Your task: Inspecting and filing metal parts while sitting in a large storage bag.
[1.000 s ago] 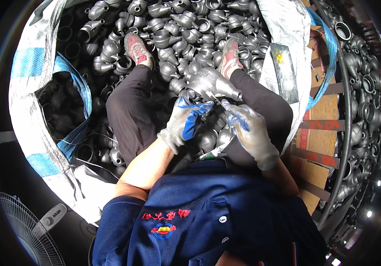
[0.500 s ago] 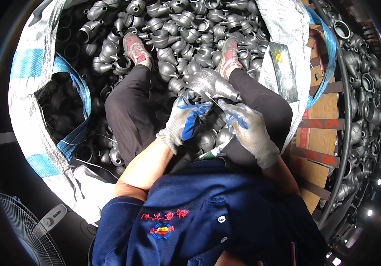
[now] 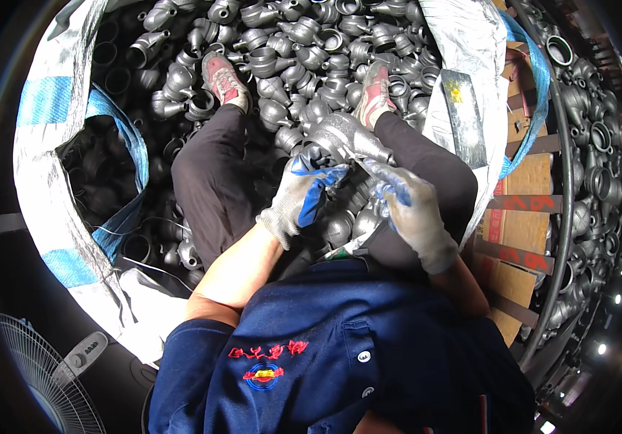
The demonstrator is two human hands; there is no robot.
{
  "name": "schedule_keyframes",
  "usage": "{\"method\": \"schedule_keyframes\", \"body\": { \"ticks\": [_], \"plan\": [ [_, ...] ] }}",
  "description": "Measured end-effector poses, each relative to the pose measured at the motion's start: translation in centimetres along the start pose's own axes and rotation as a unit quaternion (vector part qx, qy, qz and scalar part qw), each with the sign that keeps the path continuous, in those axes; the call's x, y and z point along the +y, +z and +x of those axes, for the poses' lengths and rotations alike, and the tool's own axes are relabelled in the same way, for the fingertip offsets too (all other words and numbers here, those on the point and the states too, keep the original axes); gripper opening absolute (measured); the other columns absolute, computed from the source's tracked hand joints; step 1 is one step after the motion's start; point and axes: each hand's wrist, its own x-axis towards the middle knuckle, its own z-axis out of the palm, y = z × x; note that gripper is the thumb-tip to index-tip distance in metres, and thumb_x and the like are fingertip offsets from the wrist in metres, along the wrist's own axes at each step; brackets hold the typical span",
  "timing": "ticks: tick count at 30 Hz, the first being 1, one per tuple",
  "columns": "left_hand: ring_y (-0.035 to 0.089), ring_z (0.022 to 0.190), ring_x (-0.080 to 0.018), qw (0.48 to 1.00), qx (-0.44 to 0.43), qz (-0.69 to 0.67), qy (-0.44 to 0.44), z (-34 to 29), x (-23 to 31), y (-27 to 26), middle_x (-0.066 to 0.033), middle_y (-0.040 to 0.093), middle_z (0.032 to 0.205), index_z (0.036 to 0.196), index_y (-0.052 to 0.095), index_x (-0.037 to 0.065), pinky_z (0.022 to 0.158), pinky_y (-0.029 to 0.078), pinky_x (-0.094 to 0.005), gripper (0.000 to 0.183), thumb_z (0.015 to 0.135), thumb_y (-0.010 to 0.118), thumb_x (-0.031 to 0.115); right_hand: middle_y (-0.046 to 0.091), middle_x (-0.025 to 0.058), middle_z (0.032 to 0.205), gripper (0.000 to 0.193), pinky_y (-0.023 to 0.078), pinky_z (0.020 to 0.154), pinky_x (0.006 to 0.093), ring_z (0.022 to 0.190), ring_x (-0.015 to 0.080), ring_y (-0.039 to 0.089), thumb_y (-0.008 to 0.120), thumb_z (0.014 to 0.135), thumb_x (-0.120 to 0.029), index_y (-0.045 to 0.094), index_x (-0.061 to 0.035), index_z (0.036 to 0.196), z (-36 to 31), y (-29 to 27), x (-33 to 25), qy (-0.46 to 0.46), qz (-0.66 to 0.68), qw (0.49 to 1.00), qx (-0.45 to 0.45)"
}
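Note:
My left hand [image 3: 298, 194], in a grey knit glove with blue coating, is closed at the near side of a bulbous grey metal casting [image 3: 341, 135]. The casting lies between my knees, its narrow neck pointing right. Across from it, my right hand [image 3: 413, 210], gloved the same way, pinches a thin, pale tool [image 3: 349, 152]. The tool's tip meets the near side of the casting; its exact kind is too small to make out. The left fingertips sit in shadow, so their hold is partly hidden.
Many similar grey castings [image 3: 300, 32] are heaped around my feet inside a large white woven bag [image 3: 43, 173] with blue straps. A fan [image 3: 47, 376] stands at lower left. Cardboard and slats [image 3: 517, 246] line the right, with more castings [image 3: 600, 181] beyond a dark rail.
My right hand has turned slightly, and its fingers reach a little farther up and left. The tool has shifted with it along the casting. My left hand stays in nearly the same place.

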Motion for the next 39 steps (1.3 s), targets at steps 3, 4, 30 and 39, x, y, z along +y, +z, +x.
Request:
{"method": "schedule_keyframes", "body": {
  "ticks": [3,4,30,39],
  "plan": [
    [0.061,0.086,-0.0097,1.000,0.004,-0.011,-0.004,-0.5,1.0,1.0,-0.0019,0.064,0.094,0.104,0.061,0.004,0.074,0.051,-0.0238,0.022,0.085,0.057,-0.006,0.066,0.0145,0.106,0.037,0.052,0.078,0.0318,0.095,0.0246,0.066,0.056,0.079,0.010,0.060,0.0007,0.114,-0.5,0.8,-0.2,0.027,0.021,0.999,-0.024],
    [0.061,0.086,-0.0096,0.999,0.011,-0.050,-0.009,-0.7,1.4,1.4,-0.0017,0.064,0.093,0.103,0.061,0.005,0.074,0.051,-0.0233,0.021,0.086,0.057,-0.006,0.066,0.0145,0.106,0.037,0.052,0.078,0.0318,0.095,0.0246,0.066,0.056,0.079,0.010,0.060,0.0007,0.114,-0.7,1.0,0.2,0.028,0.021,0.999,-0.023],
    [0.046,0.056,-0.0035,0.971,0.178,0.161,0.024,0.1,0.2,0.1,0.0026,0.057,0.063,0.069,0.063,0.002,0.048,0.036,-0.0219,0.019,0.077,0.076,0.014,0.065,0.0135,0.087,0.035,0.042,0.050,0.0205,0.062,0.0101,0.058,0.052,0.089,-0.008,0.051,0.0085,0.120,-1.7,-0.6,0.4,0.268,0.456,0.846,-0.061],
    [0.055,0.071,-0.0059,0.978,0.043,0.205,0.007,-0.2,1.8,0.7,-0.0007,0.064,0.084,0.094,0.066,0.001,0.063,0.046,-0.0217,0.014,0.082,0.069,0.007,0.066,0.0042,0.088,0.034,0.044,0.055,0.0166,0.064,0.0024,0.056,0.058,0.085,0.001,0.057,0.0031,0.119,-2.3,0.1,2.3,0.269,0.414,0.869,-0.005]
  ]
}}
